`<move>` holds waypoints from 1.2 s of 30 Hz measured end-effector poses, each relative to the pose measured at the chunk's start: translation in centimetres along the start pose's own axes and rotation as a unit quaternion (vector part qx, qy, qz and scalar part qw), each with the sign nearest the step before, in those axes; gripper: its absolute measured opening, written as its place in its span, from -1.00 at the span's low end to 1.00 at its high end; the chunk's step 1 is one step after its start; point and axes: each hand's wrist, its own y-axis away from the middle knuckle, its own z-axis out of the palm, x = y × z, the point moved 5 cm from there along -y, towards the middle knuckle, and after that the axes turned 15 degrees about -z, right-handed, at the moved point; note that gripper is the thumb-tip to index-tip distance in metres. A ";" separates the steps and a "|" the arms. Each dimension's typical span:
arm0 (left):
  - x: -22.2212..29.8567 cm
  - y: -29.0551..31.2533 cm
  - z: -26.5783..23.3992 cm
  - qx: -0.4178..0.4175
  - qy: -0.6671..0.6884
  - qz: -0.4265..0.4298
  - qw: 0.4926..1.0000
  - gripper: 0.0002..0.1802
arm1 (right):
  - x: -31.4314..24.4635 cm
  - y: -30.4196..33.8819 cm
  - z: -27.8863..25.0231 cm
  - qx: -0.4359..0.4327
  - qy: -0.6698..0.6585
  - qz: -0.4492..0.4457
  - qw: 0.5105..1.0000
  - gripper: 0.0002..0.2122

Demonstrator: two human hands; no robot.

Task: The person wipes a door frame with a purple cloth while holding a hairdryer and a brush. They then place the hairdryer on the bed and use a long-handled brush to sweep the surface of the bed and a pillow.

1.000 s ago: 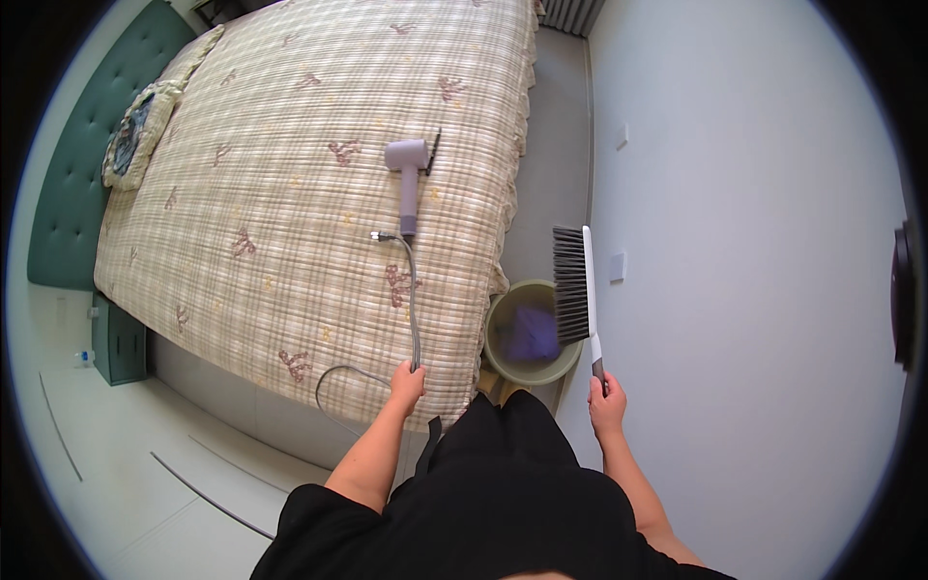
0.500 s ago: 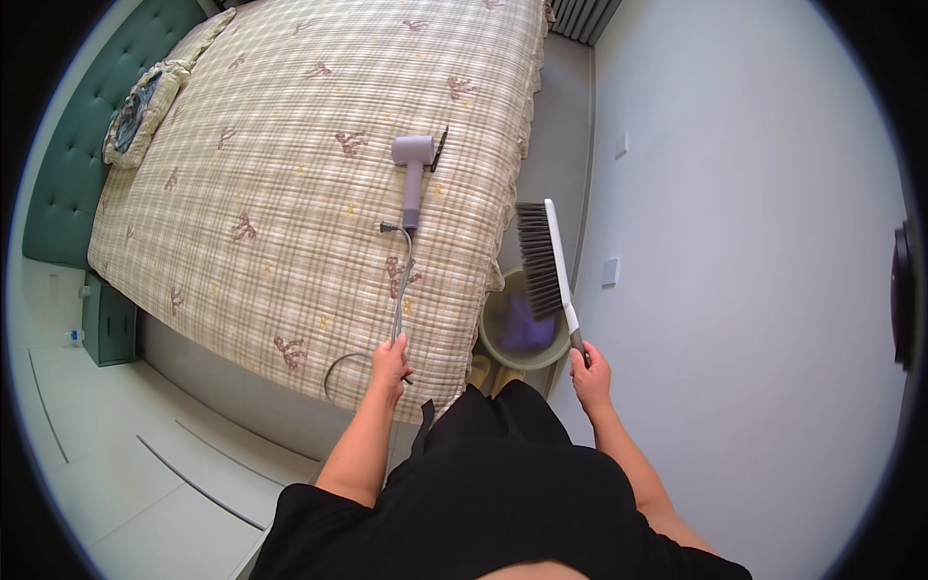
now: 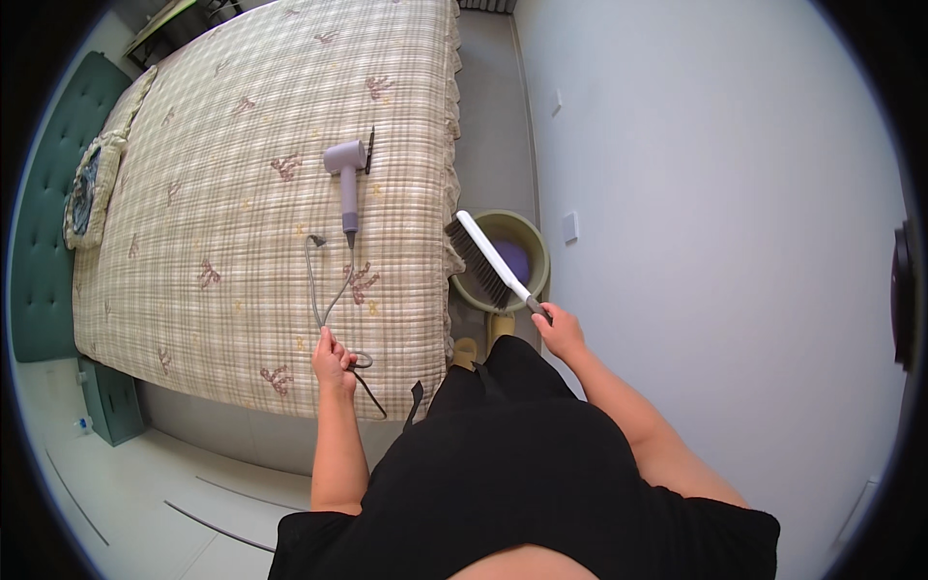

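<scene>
Two hands in use: both are grasping, each with its own thing.
Left hand (image 3: 333, 362): fingers curled round the grey cord (image 3: 316, 290), above the near part of the bed (image 3: 222, 203).
Right hand (image 3: 562, 332): gripping the dark handle of the white brush (image 3: 493, 253), its bristles facing the bed's edge.
Hair dryer (image 3: 349, 184): lying on the bedspread, handle toward the person, untouched by either hand.
Plug (image 3: 316, 241): free, near the end of the dryer's handle, connected to nothing.
Dark stick (image 3: 370, 152): on the bedspread, just beside the dryer's head.
Green basin (image 3: 537, 253): on the floor between bed and wall, something purple (image 3: 515, 261) inside; the brush crosses in front of it, and whether they touch I cannot tell.
Cord, done: both strands meet in the grip, and a small loop shows beside the fist.
Cord, left: not wound up; two lengths run loose toward the dryer and plug.
Dryer and stick, left: neither is picked up.
Brush, done: lifted by its handle; whether it has swept anything cannot be told.
Progress overall: probably partway, with the cord handling seemingly unfinished.
</scene>
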 end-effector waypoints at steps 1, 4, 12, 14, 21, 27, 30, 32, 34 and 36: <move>-0.4 0.1 0.3 0.003 -0.003 -0.004 1.000 -0.64 | 0.5 0.1 -0.5 0.004 -0.001 0.004 1.000 -0.69; -0.6 0.2 0.7 -0.003 0.009 -0.016 1.000 -0.65 | 2.7 0.3 -1.3 0.007 0.006 0.036 0.999 -0.68; 0.5 -0.1 2.1 -0.008 0.015 -0.003 1.000 -0.66 | 7.7 -0.9 -1.7 0.064 -0.026 0.090 0.994 -0.68; 0.5 -0.4 2.5 0.005 0.027 -0.004 1.000 -0.66 | 7.6 -1.9 -2.1 0.098 -0.005 0.028 0.995 -0.74; 0.0 -1.2 5.6 -0.011 0.039 -0.035 0.999 -0.73 | 5.4 -5.7 -3.2 0.021 0.015 0.021 0.999 -0.68; 0.5 -4.3 8.7 -0.008 0.111 -0.022 0.994 -0.79 | 1.9 -11.4 -1.2 -0.107 0.117 -0.204 0.966 -0.61; 1.9 -6.1 10.2 0.002 0.148 -0.011 0.989 -0.82 | -1.2 -14.3 1.1 -0.202 0.110 -0.343 0.911 -0.60; 2.7 -7.3 11.5 0.055 0.156 0.005 0.986 -0.82 | -2.8 -16.0 2.8 -0.267 0.157 -0.427 0.850 -0.56; 3.3 -8.0 12.7 0.091 0.161 0.020 0.983 -0.84 | -2.5 -18.9 4.7 -0.318 0.153 -0.463 0.813 -0.52; 3.6 -8.2 13.5 0.137 0.154 0.029 0.978 -0.86 | -2.7 -21.5 5.9 -0.324 0.220 -0.548 0.739 -0.49</move>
